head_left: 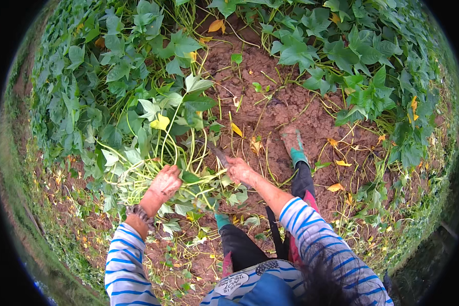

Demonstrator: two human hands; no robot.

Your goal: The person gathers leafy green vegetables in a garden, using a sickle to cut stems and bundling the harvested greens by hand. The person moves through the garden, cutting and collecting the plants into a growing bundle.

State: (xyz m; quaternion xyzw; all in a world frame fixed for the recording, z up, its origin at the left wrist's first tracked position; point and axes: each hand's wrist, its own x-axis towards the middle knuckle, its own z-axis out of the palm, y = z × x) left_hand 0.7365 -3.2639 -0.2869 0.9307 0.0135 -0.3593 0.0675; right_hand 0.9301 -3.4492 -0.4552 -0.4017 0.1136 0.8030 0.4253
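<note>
My left hand [166, 183], with soil on its back and a scrunchie at the wrist, is closed around a bundle of cut leafy vines [134, 183]. The vines have pale green stems and lobed leaves, some seen from their pale undersides. To the right of it, my right hand [237, 170] grips the handle of a sickle [216, 152]. Its curved dark blade points up and left among the standing stems; the tip is partly hidden by them. One long stem with a yellow leaf [160, 122] rises just above my left hand.
Dense lobed-leaf vines [118, 69] grow at the upper left, and more vines [340, 49] at the upper right. Between them lies reddish-brown soil [267, 99] with cut stubs and yellow leaves. My muddy green boot [298, 153] stands right of the sickle; the other boot [222, 220] is partly under leaves.
</note>
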